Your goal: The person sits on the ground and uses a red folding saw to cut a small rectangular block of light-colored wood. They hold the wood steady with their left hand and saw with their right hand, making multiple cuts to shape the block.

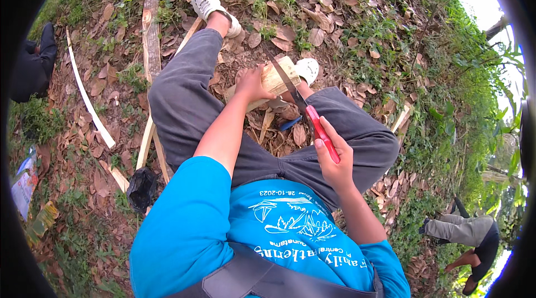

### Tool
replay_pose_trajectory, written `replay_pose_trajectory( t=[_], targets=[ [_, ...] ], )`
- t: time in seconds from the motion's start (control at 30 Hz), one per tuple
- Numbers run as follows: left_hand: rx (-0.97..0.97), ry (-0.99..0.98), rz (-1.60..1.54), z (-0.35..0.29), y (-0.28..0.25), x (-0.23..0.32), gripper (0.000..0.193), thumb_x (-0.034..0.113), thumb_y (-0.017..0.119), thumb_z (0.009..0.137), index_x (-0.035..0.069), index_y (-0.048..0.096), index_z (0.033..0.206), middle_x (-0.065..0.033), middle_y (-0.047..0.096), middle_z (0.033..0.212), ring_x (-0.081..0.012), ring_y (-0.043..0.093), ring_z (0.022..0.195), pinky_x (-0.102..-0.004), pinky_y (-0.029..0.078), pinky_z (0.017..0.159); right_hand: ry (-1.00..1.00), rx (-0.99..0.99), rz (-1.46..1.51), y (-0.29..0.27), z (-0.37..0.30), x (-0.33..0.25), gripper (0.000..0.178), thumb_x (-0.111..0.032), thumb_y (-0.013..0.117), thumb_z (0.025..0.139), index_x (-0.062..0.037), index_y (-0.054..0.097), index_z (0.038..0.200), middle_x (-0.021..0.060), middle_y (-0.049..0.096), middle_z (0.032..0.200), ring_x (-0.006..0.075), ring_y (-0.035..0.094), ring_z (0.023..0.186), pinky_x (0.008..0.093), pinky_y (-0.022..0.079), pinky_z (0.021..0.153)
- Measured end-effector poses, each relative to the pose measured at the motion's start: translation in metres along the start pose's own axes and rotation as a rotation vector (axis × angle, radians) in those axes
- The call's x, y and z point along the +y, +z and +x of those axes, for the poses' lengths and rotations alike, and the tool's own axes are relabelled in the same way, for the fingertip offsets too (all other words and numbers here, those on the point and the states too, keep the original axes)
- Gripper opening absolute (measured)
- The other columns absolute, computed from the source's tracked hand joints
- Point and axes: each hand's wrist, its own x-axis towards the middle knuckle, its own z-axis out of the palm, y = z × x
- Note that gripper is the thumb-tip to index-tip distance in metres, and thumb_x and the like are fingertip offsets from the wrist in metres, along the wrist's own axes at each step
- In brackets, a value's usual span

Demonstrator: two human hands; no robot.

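In front of me, between my bent legs, a pale piece of wood (283, 73) is held at a slant. My left hand (254, 84) grips it near its left part, fingers pressed on the top. A hand saw with a red handle (325, 133) is in my right hand (336, 161), fingers wrapped round the grip. Its dark, tapered blade (287, 81) lies across the wood to the right of my left hand, pointing away from me. The exact contact of the blade's edge with the wood cannot be made out.
Dry leaves and grass cover the ground. A long plank (151, 35) and a thin curved strip (86, 94) lie to the left, near a black plastic bag (142, 189). A blue object (290, 124) lies between my legs. One person (469, 234) bends over at the right; another's dark-clothed leg (42, 63) shows at far left.
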Motion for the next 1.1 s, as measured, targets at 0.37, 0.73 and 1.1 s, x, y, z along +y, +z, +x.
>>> replay_pose_trajectory(
  t=[0.37, 0.73, 1.1],
  targets=[
    [-0.249, 0.015, -0.078, 0.013, 0.013, -0.005, 0.146, 0.062, 0.095, 0.05, 0.011, 0.023, 0.166, -0.0265, 0.058, 0.143, -0.0402, 0.056, 0.134, -0.0443, 0.045, 0.113, -0.055, 0.011, -0.152, 0.03, 0.049, 0.026, 0.049, -0.008, 0.065, 0.1, -0.0022, 0.056, 0.149, 0.0076, 0.074, 0.11, 0.0038, 0.058, 0.083, 0.0225, 0.05, 0.077],
    [-0.23, -0.237, -0.241, 0.019, 0.046, -0.038, 0.142, 0.069, 0.091, 0.053, 0.023, 0.021, 0.168, -0.0196, 0.056, 0.151, -0.037, 0.052, 0.141, -0.0616, 0.04, 0.114, 0.009, -0.075, -0.15, 0.042, 0.056, 0.03, 0.048, -0.008, 0.066, 0.099, -0.0003, 0.057, 0.146, 0.0142, 0.075, 0.116, 0.0068, 0.063, 0.098, 0.024, 0.051, 0.086],
    [-0.129, -0.236, -0.258, 0.013, 0.042, -0.033, 0.129, 0.061, 0.097, 0.053, -0.01, 0.039, 0.143, -0.0315, 0.054, 0.146, -0.0387, 0.056, 0.136, -0.0426, 0.046, 0.112, 0.127, -0.178, -0.255, 0.025, 0.065, 0.017, 0.048, -0.008, 0.067, 0.097, -0.0079, 0.062, 0.145, 0.0018, 0.066, 0.08, 0.0011, 0.051, 0.072, 0.021, 0.047, 0.067]
  ],
)
